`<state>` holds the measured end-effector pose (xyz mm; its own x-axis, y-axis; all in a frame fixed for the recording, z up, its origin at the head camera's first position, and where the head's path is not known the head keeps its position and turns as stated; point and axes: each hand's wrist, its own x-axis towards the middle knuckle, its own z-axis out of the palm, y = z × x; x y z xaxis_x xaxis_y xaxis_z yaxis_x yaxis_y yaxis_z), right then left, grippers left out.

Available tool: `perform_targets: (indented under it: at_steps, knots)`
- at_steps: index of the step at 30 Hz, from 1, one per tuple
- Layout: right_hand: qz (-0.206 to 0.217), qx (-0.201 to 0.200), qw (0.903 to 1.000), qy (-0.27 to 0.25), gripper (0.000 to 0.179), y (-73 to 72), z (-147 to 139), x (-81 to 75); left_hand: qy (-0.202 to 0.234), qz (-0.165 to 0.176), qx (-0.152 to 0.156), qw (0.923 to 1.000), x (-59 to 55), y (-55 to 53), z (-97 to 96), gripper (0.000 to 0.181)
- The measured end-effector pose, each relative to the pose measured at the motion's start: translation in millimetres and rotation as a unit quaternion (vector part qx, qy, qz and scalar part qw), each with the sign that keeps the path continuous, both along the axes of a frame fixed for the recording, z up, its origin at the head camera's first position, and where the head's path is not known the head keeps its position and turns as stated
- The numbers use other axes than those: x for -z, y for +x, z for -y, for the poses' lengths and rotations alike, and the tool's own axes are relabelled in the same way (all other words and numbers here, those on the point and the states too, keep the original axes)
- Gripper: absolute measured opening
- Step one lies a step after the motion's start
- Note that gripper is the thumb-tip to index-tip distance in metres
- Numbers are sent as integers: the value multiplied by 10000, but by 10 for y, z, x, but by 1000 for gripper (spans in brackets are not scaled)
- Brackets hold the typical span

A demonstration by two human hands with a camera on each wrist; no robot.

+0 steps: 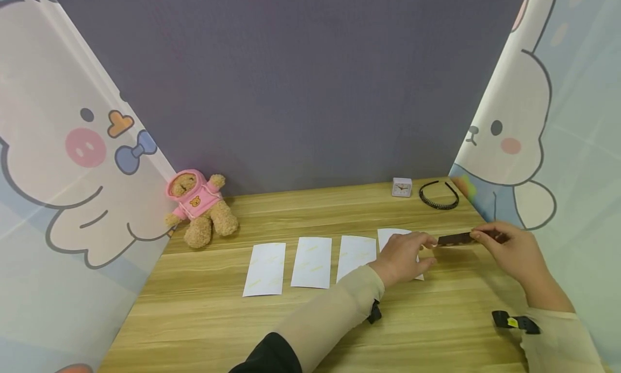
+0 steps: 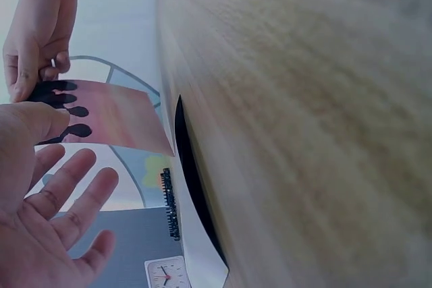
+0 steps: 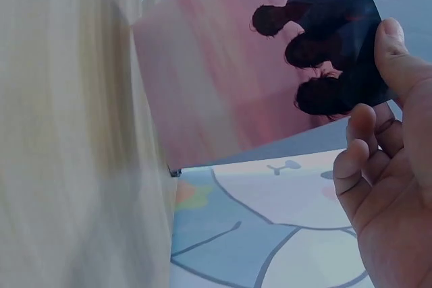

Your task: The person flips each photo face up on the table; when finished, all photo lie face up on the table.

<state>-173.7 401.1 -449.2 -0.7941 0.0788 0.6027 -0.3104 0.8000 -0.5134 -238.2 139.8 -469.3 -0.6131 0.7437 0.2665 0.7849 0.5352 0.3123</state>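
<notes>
My right hand [image 1: 506,249] pinches a photo print [image 3: 223,79] by its dark edge, with thumb and fingers. Several dark silhouetted heads show on it against a pink, hazy sky; from the head view it appears nearly edge-on. My left hand [image 1: 405,254] is at the photo's left end, its fingertips right at the edge. In the left wrist view, the left thumb overlaps the photo while the other fingers spread loosely below it. Under the left hand lies a white card [image 1: 388,238], partly covered, with a curled edge and a dark underside.
More white cards [image 1: 311,262] with faint yellow marks lie in a row leftward on the wooden table [image 1: 204,319]. A teddy bear [image 1: 200,203] in a pink hoodie sits back left. At the back right are a small white clock [image 1: 401,187] and a black headband [image 1: 439,205].
</notes>
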Motion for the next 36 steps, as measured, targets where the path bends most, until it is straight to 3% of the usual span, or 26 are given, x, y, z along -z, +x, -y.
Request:
perform_targets:
  at_steps: [9,18,26,31,36]
  knots:
    - [110,104,9992,-360,5,-49,74,-62,74,194,46,9998,3,0,20,44]
    - [-624,333,9918,-1065,9,-111,73,-31,173,482,88,9986,20,-18,32,40]
    - [-500,432,9838,-1666,7,-145,94,23,27,1035,193,9944,41,11,21,34]
    - [-371,484,9762,-2080,10,-152,110,44,107,1106,291,9934,46,28,36,19]
    - [-299,415,9748,-2173,8,-162,116,57,265,1279,285,9910,60,33,51,15]
